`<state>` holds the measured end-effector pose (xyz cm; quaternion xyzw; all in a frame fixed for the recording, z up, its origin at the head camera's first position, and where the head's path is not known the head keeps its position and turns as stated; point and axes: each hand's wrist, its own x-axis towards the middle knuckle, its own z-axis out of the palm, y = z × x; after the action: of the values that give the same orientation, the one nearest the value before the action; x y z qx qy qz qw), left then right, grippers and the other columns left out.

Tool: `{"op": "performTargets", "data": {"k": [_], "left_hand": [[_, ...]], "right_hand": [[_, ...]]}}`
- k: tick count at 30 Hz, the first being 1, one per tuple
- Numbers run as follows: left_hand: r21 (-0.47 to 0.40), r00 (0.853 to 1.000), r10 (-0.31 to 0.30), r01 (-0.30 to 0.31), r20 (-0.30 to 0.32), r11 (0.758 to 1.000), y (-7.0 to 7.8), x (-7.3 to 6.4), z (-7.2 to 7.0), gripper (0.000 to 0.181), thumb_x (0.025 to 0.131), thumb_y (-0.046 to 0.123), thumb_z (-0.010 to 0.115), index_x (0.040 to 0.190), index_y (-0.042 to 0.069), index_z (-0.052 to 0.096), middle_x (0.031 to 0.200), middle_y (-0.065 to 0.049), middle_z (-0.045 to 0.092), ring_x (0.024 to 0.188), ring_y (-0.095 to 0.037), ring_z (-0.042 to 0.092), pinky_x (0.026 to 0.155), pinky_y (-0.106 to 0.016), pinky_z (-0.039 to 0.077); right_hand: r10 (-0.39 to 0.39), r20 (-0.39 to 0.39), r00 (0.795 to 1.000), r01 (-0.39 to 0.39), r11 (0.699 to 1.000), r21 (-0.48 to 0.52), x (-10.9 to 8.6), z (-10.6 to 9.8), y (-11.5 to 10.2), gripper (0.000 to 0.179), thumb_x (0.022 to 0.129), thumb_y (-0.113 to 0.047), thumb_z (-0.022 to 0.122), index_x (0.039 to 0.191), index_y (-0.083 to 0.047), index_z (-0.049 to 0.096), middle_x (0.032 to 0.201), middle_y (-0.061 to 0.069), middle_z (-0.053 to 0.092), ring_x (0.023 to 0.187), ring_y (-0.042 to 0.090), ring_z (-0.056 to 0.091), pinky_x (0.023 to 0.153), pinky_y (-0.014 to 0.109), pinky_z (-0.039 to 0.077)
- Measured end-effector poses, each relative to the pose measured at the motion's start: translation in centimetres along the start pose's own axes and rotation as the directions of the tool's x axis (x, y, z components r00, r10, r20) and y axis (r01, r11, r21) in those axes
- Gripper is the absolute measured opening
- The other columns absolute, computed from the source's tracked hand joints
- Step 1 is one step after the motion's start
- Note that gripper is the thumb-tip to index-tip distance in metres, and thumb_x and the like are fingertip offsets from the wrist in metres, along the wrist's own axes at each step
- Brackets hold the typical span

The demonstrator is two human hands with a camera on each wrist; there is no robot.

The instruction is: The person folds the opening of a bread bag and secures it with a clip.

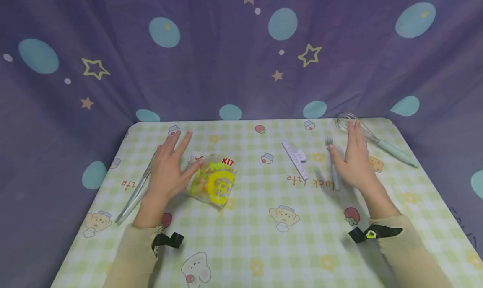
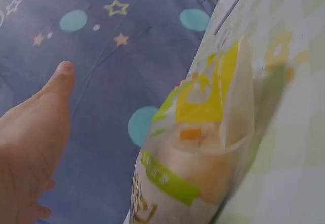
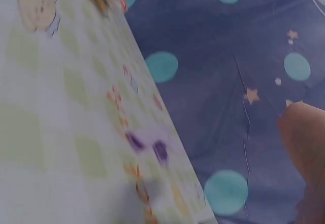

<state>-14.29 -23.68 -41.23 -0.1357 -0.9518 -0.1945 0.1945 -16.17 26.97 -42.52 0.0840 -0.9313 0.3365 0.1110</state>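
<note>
My left hand (image 1: 166,175) hovers over the left of the table with its fingers spread. Its thumb overlaps the edge of a clear plastic bag of bread (image 1: 213,183) printed in yellow and green. Beneath that hand lies a pair of metal tongs (image 1: 133,198), partly hidden by it. In the left wrist view the bread bag (image 2: 195,158) sits beside the thumb, with a gap between them. My right hand (image 1: 354,164) is held up with straight fingers, nothing in its grasp. Just left of it rests a fork (image 1: 335,175) with a pale handle.
A white bag clip (image 1: 295,160) lies right of centre; its purple underside (image 3: 147,145) shows in the right wrist view. At the back right is a whisk (image 1: 396,152) with a mint handle. A purple patterned curtain (image 1: 211,70) hangs behind the checkered table (image 1: 241,246).
</note>
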Motion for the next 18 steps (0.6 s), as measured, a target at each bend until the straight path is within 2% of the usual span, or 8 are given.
{"op": "performTargets", "data": {"k": [5, 9, 12, 14, 18], "left_hand": [[-0.068, 0.998, 0.052, -0.049, 0.045, 0.996, 1.6, 1.1, 0.4, 0.078, 0.098, 0.040, 0.073, 0.166, 0.022, 0.040, 0.166, -0.023, 0.043, 0.152, -0.049, 0.041, 0.117, -0.072, 0.038], [-0.131, 0.992, 0.073, -0.059, 0.104, 0.990, 2.9, 1.9, 1.0, 0.074, 0.101, 0.040, 0.071, 0.165, 0.021, 0.041, 0.165, -0.021, 0.044, 0.150, -0.047, 0.044, 0.114, -0.068, 0.044], [-0.142, 0.986, 0.112, -0.094, 0.125, 0.985, 3.7, 2.6, 1.5, 0.073, 0.101, 0.040, 0.071, 0.165, 0.019, 0.042, 0.162, -0.021, 0.048, 0.147, -0.045, 0.047, 0.115, -0.066, 0.044], [-0.141, 0.982, 0.134, -0.115, 0.131, 0.983, 3.9, 2.9, 1.9, 0.072, 0.101, 0.040, 0.071, 0.164, 0.018, 0.043, 0.159, -0.020, 0.051, 0.146, -0.044, 0.049, 0.117, -0.064, 0.044], [-0.136, 0.974, 0.147, -0.125, 0.170, 0.983, 4.1, 3.3, 2.4, 0.071, 0.102, 0.041, 0.070, 0.163, 0.017, 0.045, 0.156, -0.017, 0.053, 0.144, -0.041, 0.051, 0.118, -0.060, 0.044]], "right_hand": [[-0.016, 0.045, 0.999, 0.015, 0.999, 0.038, 0.8, 1.3, -2.3, 0.089, 0.110, -0.039, 0.051, 0.170, -0.004, -0.004, 0.178, 0.022, -0.005, 0.164, 0.051, 0.001, 0.130, 0.071, 0.009], [-0.060, 0.062, 0.996, 0.056, 0.996, 0.066, 1.4, 2.5, -4.1, 0.085, 0.110, -0.034, 0.053, 0.171, -0.002, 0.003, 0.176, 0.028, 0.012, 0.160, 0.053, 0.020, 0.127, 0.070, 0.023], [-0.093, 0.071, 0.993, 0.086, 0.992, 0.096, 1.6, 3.7, -5.4, 0.079, 0.110, -0.029, 0.054, 0.169, 0.002, 0.012, 0.171, 0.031, 0.027, 0.152, 0.053, 0.038, 0.120, 0.067, 0.038], [-0.105, 0.093, 0.990, 0.093, 0.988, 0.122, 1.7, 4.5, -6.3, 0.075, 0.110, -0.027, 0.055, 0.168, 0.003, 0.017, 0.169, 0.030, 0.033, 0.148, 0.050, 0.045, 0.117, 0.063, 0.045], [-0.126, 0.153, 0.980, 0.097, 0.978, 0.183, 1.9, 5.9, -8.1, 0.071, 0.110, -0.025, 0.055, 0.167, 0.003, 0.024, 0.169, 0.026, 0.036, 0.152, 0.043, 0.046, 0.117, 0.055, 0.048]]}}
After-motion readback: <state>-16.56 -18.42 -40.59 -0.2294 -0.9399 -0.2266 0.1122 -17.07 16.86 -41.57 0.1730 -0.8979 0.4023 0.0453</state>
